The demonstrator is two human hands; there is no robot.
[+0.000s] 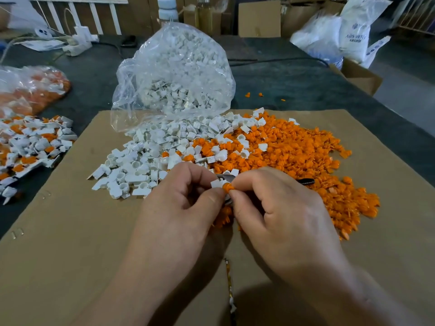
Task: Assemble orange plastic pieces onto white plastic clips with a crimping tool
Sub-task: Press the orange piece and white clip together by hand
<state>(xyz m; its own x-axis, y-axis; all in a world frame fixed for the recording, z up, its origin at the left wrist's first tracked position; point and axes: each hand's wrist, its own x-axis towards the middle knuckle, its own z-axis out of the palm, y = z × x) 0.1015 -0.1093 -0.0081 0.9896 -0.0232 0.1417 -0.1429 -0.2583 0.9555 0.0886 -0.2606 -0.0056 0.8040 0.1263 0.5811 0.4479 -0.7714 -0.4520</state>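
A: What is the work lying on?

B: I see a cardboard sheet [70, 231] on a dark table [294, 83]. Far off stand cardboard boxes [259, 18] and white sacks [353, 31]. A clear bag [174, 74] spills loose white clips [141, 165] at the middle, an orange pile [306, 156] lies right, and mixed pieces [30, 142] lie far left.

A: And the hands?

B: Near the middle, the left hand [188, 203] pinches a white clip [216, 183], and the right hand [277, 208] pinches an orange piece [227, 187] against it. The tool [306, 181] shows its dark handle beyond the right hand.
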